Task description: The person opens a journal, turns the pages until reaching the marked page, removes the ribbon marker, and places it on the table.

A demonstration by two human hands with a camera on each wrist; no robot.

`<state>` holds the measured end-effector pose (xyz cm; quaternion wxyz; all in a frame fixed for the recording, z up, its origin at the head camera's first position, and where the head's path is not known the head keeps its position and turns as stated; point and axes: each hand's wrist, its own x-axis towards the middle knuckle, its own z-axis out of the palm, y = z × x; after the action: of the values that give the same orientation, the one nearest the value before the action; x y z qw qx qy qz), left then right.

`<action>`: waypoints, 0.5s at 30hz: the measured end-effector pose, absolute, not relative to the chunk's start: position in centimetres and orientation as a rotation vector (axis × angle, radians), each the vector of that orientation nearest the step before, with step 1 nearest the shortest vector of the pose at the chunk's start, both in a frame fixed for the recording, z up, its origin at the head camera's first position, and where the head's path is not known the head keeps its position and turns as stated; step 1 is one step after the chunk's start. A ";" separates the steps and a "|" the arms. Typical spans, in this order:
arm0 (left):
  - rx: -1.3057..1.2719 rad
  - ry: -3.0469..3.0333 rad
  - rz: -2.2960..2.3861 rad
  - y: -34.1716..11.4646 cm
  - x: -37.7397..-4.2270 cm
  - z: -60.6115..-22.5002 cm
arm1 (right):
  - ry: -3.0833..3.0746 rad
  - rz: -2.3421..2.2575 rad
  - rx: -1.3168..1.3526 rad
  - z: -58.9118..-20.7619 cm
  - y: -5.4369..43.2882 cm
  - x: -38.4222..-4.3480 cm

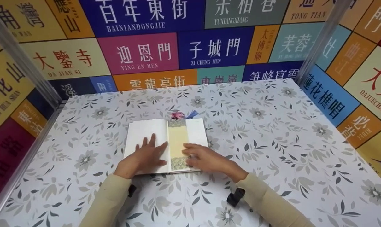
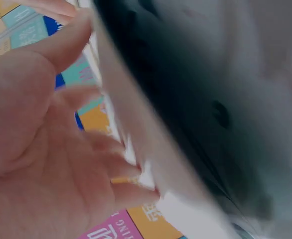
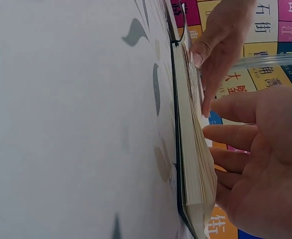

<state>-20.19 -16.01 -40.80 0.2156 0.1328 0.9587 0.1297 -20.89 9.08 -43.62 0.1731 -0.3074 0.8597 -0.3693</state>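
Observation:
An open book [image 1: 146, 129] with white pages lies on the table; its thick page block [image 3: 196, 159] shows edge-on in the right wrist view. Along the inner side of the right page lies a pale yellow strip [image 1: 178, 138] with grey-green patterned bands at both ends. Pink [image 1: 178, 115] and blue tassels [image 1: 193, 113] stick out past the book's top edge. My left hand [image 1: 143, 157] rests on the left page, fingers spread. With extended fingers, my right hand [image 1: 208, 157] touches the right page by the strip's right edge. The left wrist view is blurred.
The table [image 1: 272, 126] wears a white cloth printed with grey flowers and leaves. Colourful panels [image 1: 137, 53] with large characters stand behind and at both sides, with clear upright strips [image 1: 316, 44] at the corners. Dark wrist devices [image 1: 235, 197] sit at both sleeves.

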 end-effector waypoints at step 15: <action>0.249 2.515 0.539 -16.2 -21.3 -40.8 | 2.406 -1.122 -0.830 -43.7 9.2 -21.0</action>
<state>-21.27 -16.21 -40.82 0.2750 0.0928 0.9357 0.2007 -20.99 9.22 -43.71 0.1791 -0.2934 0.8511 -0.3969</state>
